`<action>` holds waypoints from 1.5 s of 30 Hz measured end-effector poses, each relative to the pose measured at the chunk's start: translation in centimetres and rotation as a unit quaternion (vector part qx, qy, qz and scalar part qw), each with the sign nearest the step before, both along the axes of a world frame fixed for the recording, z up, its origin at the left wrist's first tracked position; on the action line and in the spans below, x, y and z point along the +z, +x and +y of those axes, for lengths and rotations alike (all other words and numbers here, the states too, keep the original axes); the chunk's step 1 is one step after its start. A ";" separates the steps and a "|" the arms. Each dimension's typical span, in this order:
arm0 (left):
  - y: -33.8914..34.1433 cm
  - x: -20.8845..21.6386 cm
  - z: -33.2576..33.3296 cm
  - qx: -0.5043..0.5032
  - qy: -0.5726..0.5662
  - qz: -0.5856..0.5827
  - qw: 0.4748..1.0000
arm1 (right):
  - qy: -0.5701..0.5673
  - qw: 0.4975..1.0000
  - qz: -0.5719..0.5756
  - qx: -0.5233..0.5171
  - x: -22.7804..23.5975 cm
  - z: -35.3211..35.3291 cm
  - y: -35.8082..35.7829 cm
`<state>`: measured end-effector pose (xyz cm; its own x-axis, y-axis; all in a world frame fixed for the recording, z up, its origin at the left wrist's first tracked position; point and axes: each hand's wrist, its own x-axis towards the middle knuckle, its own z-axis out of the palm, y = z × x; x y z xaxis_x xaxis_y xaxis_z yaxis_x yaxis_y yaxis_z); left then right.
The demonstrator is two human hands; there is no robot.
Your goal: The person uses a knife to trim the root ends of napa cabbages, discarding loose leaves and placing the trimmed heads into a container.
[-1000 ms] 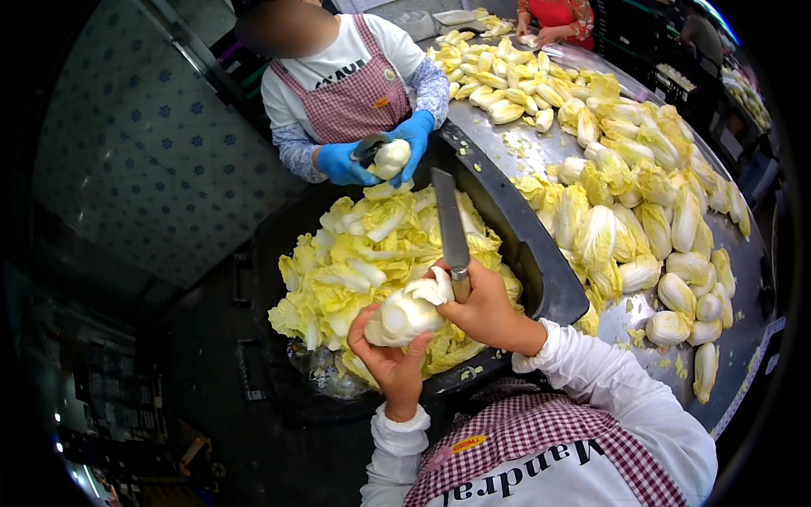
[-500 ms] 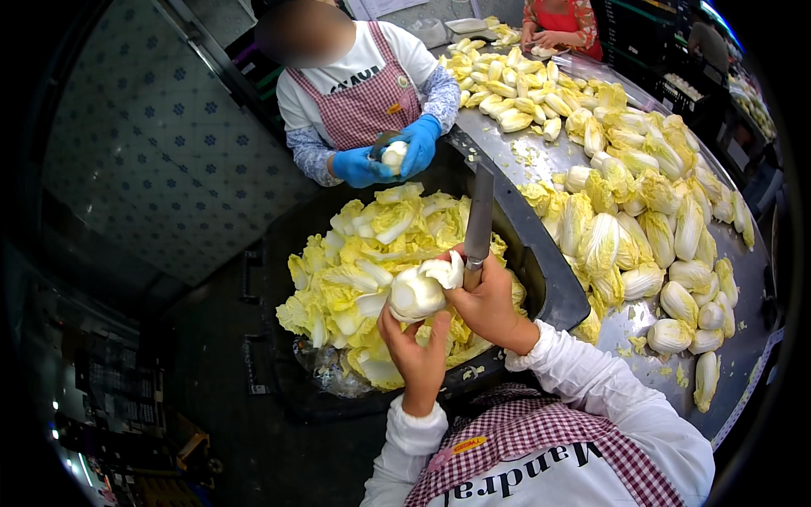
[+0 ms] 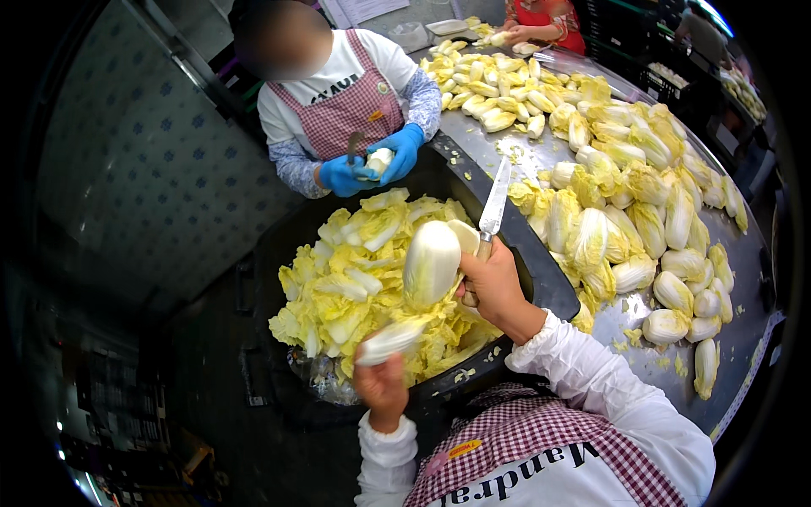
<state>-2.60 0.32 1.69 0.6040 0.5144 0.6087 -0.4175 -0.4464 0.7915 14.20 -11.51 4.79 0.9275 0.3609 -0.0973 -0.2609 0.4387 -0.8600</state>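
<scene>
My right hand (image 3: 497,286) is closed round the wooden handle of a knife (image 3: 496,203), whose blade points up and away from me. That same hand also grips a trimmed Chinese cabbage (image 3: 432,266), its pale end upward. Lower and to the left, my left hand (image 3: 382,387) pinches a loose Chinese cabbage leaf (image 3: 394,340), slightly blurred and apart from the head. Both hands are over a large black tub (image 3: 553,279) heaped with yellow-white leaves (image 3: 338,291). The tips of my left fingers are partly hidden by the leaf.
On the right, a steel table (image 3: 583,372) carries many Chinese cabbages (image 3: 625,220). Across the tub a co-worker in blue gloves (image 3: 400,152) holds a cabbage and a knife. Another person in red (image 3: 549,29) stands at the table's far end. Clear plastic (image 3: 325,376) shows in the tub.
My left hand has let go of the cabbage head and moved down-left with a leaf. The head has turned upright in my right hand, and the knife has tilted rightward.
</scene>
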 end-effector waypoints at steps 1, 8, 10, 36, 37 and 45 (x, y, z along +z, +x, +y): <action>-0.9 0.4 0.4 0.030 -0.008 0.011 0.999 | 0.020 1.000 0.010 0.002 -0.4 0.1 0.2; -3.3 0.8 8.2 0.139 -0.391 0.085 0.906 | -0.021 0.998 -0.009 -0.054 0.8 -0.3 -0.3; -2.1 0.6 7.1 0.173 -0.191 0.104 0.961 | -0.027 0.995 -0.063 -0.067 0.8 0.1 -1.0; 2.8 0.1 0.9 -0.144 -0.474 -0.028 0.868 | -0.338 0.837 -0.430 0.000 -0.5 -0.1 2.6; 2.5 0.0 1.1 -0.167 -0.515 -0.036 0.840 | -0.372 0.813 -0.446 0.026 -0.8 -0.3 2.9; 2.4 -0.4 -0.6 -0.113 -0.342 0.056 0.931 | -0.205 0.864 -0.435 0.146 1.3 -0.1 -1.8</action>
<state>-0.17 -0.24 1.32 0.7835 0.6111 0.1126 -0.3374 0.2662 0.9030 12.43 -11.60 6.13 0.5890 0.6925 0.4166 0.5152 0.0753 -0.8537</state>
